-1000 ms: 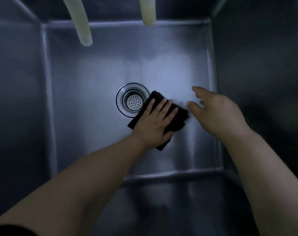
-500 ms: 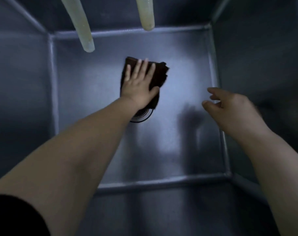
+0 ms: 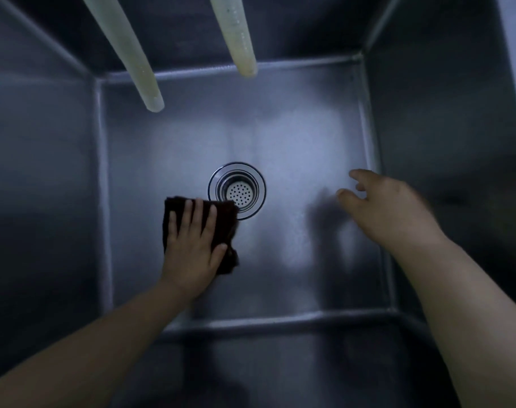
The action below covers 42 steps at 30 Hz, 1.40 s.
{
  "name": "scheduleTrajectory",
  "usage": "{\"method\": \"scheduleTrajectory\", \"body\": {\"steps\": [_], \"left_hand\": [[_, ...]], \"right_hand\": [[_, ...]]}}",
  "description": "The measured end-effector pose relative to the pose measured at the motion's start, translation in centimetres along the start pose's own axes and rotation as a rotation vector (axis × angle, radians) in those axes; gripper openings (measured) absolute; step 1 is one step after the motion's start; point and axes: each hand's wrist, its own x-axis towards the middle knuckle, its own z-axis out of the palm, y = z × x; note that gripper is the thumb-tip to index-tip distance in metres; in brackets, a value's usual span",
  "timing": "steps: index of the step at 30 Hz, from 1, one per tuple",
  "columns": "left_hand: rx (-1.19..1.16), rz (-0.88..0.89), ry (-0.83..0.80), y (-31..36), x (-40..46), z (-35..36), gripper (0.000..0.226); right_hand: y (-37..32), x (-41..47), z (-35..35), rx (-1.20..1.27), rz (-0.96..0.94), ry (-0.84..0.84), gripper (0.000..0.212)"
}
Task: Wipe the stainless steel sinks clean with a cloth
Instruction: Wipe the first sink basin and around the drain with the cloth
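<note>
I look straight down into a deep stainless steel sink (image 3: 295,136). A dark folded cloth (image 3: 226,219) lies flat on the sink floor just left of the round perforated drain (image 3: 237,191), its corner over the drain's rim. My left hand (image 3: 193,245) presses on the cloth with fingers straight and spread. My right hand (image 3: 389,207) hovers above the floor near the right wall, fingers relaxed and loosely bent, holding nothing.
Two pale hoses, the left hose (image 3: 127,51) and the right hose (image 3: 236,33), hang down from the top into the basin. Steel walls close in on all four sides, with the right wall (image 3: 445,148) close to my right hand.
My left hand has dragged the cloth from the far side of the drain back toward me and to the left, uncovering the drain. My right hand stays near the right wall.
</note>
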Motion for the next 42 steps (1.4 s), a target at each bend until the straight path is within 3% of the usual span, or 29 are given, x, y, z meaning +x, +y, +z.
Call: {"method": "scheduleTrajectory", "body": {"steps": [6,12,14,18,23,28,34,39,42], "left_hand": [[0.040,0.059,-0.044,5.4,3.3,-0.2,0.075],[-0.034,-0.081,0.050,11.0,11.9,-1.6,0.080],[-0.020,-0.055,0.079,12.9,14.1,-2.2,0.078],[-0.038,0.109,0.081,17.1,16.5,-2.6,0.074],[-0.045,0.396,0.045,18.3,12.1,-0.9,0.070],[0.003,0.688,-0.020,15.9,3.8,0.7,0.072],[0.053,0.878,-0.054,8.7,-2.1,0.9,0.083],[0.057,0.850,-0.067,7.3,-2.0,-1.3,0.079],[0.051,0.795,-0.060,7.7,-2.1,-1.8,0.070]], "right_hand": [[-0.5,0.0,-0.2,-0.017,0.004,-0.002,0.039],[0.4,0.8,-0.5,-0.022,0.024,0.067,0.038],[0.9,1.2,-0.8,-0.015,0.032,0.086,0.037],[1.2,1.2,-1.1,0.025,0.005,0.167,0.036],[1.2,1.5,-0.8,0.063,-0.059,0.233,0.033],[1.8,2.0,-0.5,0.084,-0.046,0.181,0.043],[1.0,0.6,-0.9,0.126,-0.135,0.166,0.041],[-0.2,-2.2,-4.9,-0.303,-0.406,0.376,0.028],[0.5,-1.1,-10.6,-0.603,-0.659,0.329,0.034]]}}
